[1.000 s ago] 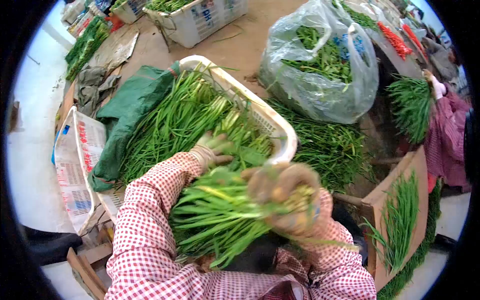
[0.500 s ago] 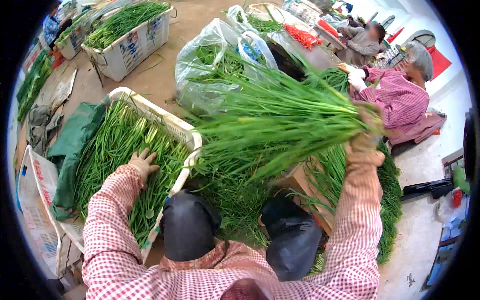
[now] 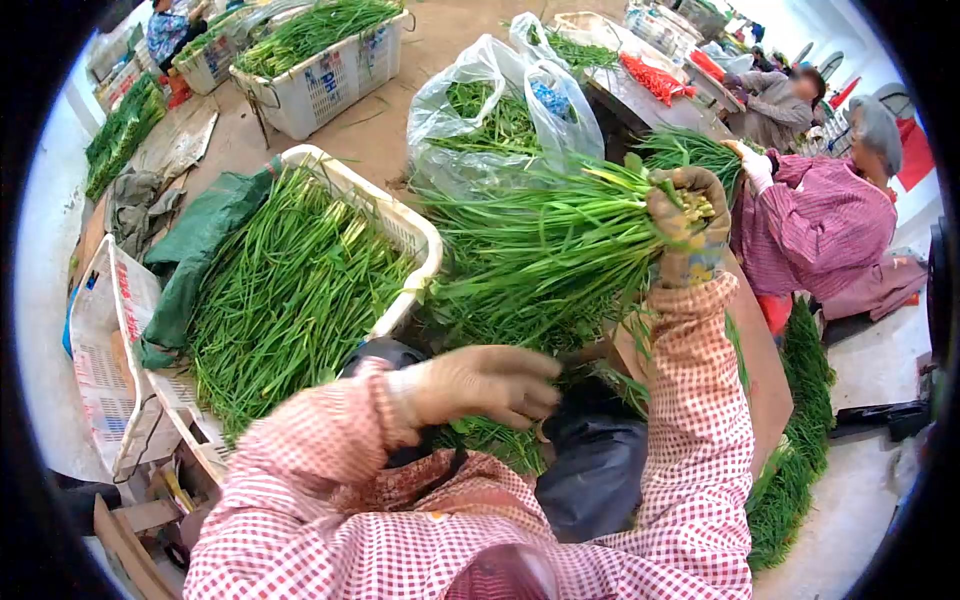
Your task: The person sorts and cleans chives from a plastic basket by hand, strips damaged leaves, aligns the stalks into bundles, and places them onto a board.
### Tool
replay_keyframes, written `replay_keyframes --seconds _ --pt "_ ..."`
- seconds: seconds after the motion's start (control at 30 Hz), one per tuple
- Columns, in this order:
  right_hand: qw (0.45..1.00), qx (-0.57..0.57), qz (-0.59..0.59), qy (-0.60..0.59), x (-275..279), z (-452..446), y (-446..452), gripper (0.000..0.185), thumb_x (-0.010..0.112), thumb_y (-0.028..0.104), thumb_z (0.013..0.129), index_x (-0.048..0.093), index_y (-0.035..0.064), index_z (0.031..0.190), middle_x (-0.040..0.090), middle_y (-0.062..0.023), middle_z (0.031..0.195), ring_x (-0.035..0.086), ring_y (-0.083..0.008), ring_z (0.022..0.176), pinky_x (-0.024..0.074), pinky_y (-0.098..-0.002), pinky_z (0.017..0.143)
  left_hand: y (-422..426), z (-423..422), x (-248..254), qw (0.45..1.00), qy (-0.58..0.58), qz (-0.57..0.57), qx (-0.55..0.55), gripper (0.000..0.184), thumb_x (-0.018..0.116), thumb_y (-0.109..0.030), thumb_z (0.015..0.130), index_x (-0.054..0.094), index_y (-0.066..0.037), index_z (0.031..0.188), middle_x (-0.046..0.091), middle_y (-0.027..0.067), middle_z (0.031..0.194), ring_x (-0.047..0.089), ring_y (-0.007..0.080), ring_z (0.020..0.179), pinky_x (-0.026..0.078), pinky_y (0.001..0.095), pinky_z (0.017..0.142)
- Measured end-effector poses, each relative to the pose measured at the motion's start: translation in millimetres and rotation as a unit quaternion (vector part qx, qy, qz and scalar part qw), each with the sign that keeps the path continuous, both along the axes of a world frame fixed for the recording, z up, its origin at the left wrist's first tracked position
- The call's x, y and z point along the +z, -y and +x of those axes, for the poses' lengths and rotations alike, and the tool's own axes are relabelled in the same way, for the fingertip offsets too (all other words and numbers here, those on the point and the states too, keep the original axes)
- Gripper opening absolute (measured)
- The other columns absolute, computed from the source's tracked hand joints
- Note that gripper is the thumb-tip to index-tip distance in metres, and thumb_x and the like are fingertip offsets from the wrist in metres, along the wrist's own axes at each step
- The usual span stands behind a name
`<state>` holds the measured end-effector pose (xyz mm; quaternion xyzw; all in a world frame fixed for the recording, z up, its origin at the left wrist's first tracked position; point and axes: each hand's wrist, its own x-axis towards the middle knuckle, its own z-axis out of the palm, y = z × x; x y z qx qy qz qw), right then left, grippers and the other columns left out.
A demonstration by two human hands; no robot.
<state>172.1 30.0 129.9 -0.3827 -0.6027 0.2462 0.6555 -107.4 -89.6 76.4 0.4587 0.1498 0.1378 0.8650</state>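
My gloved right hand [image 3: 690,222] is closed round the cut ends of a bunch of chives [image 3: 575,225], whose long leaves trail to the left. Before my lap, my gloved left hand [image 3: 485,385] is slightly blurred, fingers stretched out, with nothing seen in it. It is apart from the bunch. To its left stands a white plastic crate [image 3: 428,250] filled with loose chives [image 3: 300,310]. A green cloth [image 3: 205,265] hangs over the crate's far left side. Under the held bunch, more chives lie partly hidden.
A clear plastic bag [image 3: 455,160] of greens stands ahead, and another full crate [image 3: 335,95] behind it. At right, a co-worker in a checked shirt [image 3: 820,225] handles chives beside a brown board [image 3: 755,345]. More chives [image 3: 795,470] line the right side.
My left hand has left the chives in the crate and moved right, before my lap. My right hand still holds the bunch, now turned so its cut ends show. The view has shifted.
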Motion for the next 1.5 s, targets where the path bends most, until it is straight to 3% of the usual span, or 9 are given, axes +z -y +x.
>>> replay_keyframes --seconds 0.13,0.27,0.67,0.83,0.9,0.97,1.13,1.43,1.5 --pt "0.950 0.032 0.176 0.257 24 -62 66 0.031 0.073 0.006 0.068 0.058 0.0067 0.095 0.063 -0.0096 0.093 0.063 -0.0236 0.086 0.0505 -0.0343 0.082 12 49 -21 0.865 0.378 -0.329 -0.028 0.072 0.054 -0.059 0.085 0.045 -0.008 0.134 0.040 0.0178 0.141 0.046 0.0320 0.124 0.039 0.0464 0.103" --pt "0.862 0.206 0.228 0.403 -2 -105 119 0.031 0.070 0.024 0.060 0.064 0.0144 0.089 0.062 -0.0034 0.093 0.061 -0.0256 0.091 0.0453 -0.0490 0.092 7 43 -16 0.867 0.272 -0.290 0.301 0.105 0.059 -0.075 0.065 0.034 -0.005 0.140 0.049 0.0128 0.132 0.045 0.0232 0.123 0.039 0.0433 0.102" --pt "0.747 0.453 0.327 0.359 -32 -197 192 0.015 0.058 0.025 0.070 0.055 0.0138 0.080 0.056 -0.0020 0.079 0.059 -0.0232 0.080 0.0499 -0.0423 0.089 18 -29 -29 0.900 0.232 -0.222 0.294 0.100 0.070 -0.061 0.065 0.033 -0.006 0.140 0.049 0.0119 0.132 0.046 0.0226 0.122 0.039 0.0404 0.102" --pt "0.731 0.517 0.194 0.401 37 -175 185 0.055 0.067 0.030 0.072 0.052 0.0145 0.123 0.049 -0.0148 0.124 0.043 -0.0380 0.126 0.0395 -0.0534 0.101 15 -33 -26 0.909 0.230 -0.208 0.278 0.099 0.074 -0.054 0.065 0.033 -0.006 0.140 0.049 0.0115 0.131 0.047 0.0224 0.121 0.039 0.0392 0.102" --pt "0.823 0.485 0.175 0.239 45 -143 164 0.040 0.078 0.021 0.067 0.063 0.0045 0.099 0.058 -0.0106 0.088 0.059 -0.0294 0.085 0.0507 -0.0442 0.075 11 -31 -21 0.913 0.233 -0.201 0.270 0.098 0.076 -0.052 0.065 0.033 -0.006 0.140 0.049 0.0114 0.131 0.047 0.0223 0.121 0.039 0.0387 0.102" --pt "0.933 0.105 0.147 0.311 39 -80 158 0.036 0.079 0.024 0.070 0.056 0.0047 0.090 0.053 -0.0064 0.078 0.053 -0.0193 0.068 0.0475 -0.0331 0.060 7 -28 -19 0.916 0.235 -0.195 0.259 0.098 0.077 -0.050 0.064 0.033 -0.006 0.140 0.049 0.0112 0.131 0.047 0.0222 0.121 0.039 0.0382 0.102" --pt "0.860 0.196 -0.471 -0.018 -1 -29 123 0.090 0.064 0.057 0.079 0.028 0.0072 0.144 0.041 -0.0183 0.139 0.037 -0.0325 0.130 0.0379 -0.0418 0.101 11 -5 -3 0.933 0.227 -0.161 0.227 0.098 0.082 -0.044 0.064 0.032 -0.006 0.140 0.049 0.0108 0.131 0.047 0.0219 0.120 0.039 0.0370 0.102" --pt "0.957 0.202 -0.203 -0.039 10 -84 109 0.072 0.082 0.022 0.071 0.046 0.0051 0.131 0.059 -0.0085 0.121 0.057 -0.0230 0.109 0.0459 -0.0368 0.094 -30 35 5 0.924 0.026 0.263 0.276 0.122 0.091 -0.042 0.050 0.022 -0.003 0.142 0.043 0.0103 0.135 0.043 0.0213 0.122 0.036 0.0358 0.103" --pt "0.954 0.190 -0.231 -0.009 4 -79 116 0.070 0.084 0.016 0.069 0.049 0.0053 0.128 0.060 -0.0078 0.120 0.059 -0.0214 0.106 0.0468 -0.0360 0.093 -21 33 14 0.904 -0.010 0.315 0.288 0.098 0.088 -0.022 0.056 0.037 -0.003 0.137 0.053 0.0084 0.126 0.050 0.0199 0.114 0.040 0.0347 0.099"
